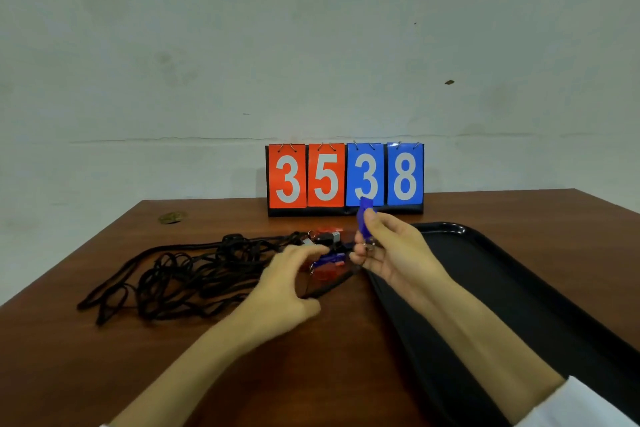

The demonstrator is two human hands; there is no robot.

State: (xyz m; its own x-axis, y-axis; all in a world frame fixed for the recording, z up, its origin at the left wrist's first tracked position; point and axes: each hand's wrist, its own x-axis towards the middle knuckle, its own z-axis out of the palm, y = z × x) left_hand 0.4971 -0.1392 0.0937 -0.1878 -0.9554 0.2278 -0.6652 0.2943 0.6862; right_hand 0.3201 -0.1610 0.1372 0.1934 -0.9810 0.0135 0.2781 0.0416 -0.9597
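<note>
Blue plastic whistle [364, 222], head view: pinched upright between thumb and fingers of right hand [391, 253], upper end overlapping the lower edge of the third card of the scoreboard [346, 177] behind it. Metal ring [370, 246] at the lower end of the whistle, against the right-hand fingers.

Left hand [287, 282]: palm down over the near side of the pile of whistles [327, 255], fingers curled, index finger extended toward a black whistle in the pile. Blurred; grip or contact not determinable. Hands close together but apart, pile between them.

Pile: red, blue and black whistles lying together at table centre, just left of the black tray [485, 270]. Black lanyards [180, 274] tangled and spread leftward from the pile across the brown wooden table [104, 374].

Tray: right side of table, long edge running diagonally toward the near right corner, right forearm above it. White sleeve [588, 406] at the lower right corner.

Scoreboard: upright at the far table edge against the pale wall, two red cards reading 3 and 5, two blue cards reading 3 and 8.
</note>
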